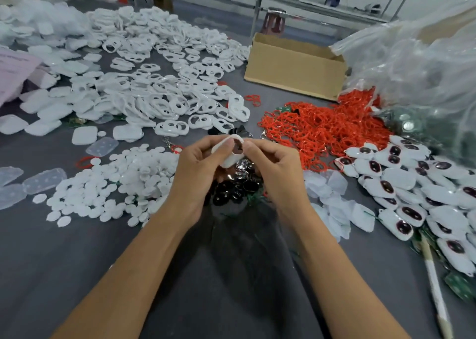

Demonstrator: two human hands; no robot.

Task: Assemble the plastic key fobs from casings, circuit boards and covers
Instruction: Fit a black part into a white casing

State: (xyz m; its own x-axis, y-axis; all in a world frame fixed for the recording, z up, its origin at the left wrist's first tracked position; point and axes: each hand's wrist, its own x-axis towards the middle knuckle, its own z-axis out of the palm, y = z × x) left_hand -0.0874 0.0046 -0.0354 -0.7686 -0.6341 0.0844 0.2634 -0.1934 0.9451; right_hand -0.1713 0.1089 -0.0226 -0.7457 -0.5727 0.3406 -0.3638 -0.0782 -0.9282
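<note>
Head view: both hands, left hand (199, 168) and right hand (270, 167), share a pinching grip on one white casing (228, 152), raised above the black parts (233, 189) on the bench (77, 261). We'd press evenly around the opening, thumbs opposed.

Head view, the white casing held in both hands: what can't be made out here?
- Head view: inside of the white casing, covered by fingers of both hands.
- Cardboard box contents, hidden behind its wall.
- Clear plastic bag contents, blurred by glare.
- Pink sheet print, too small, cut off at the left edge.
</note>
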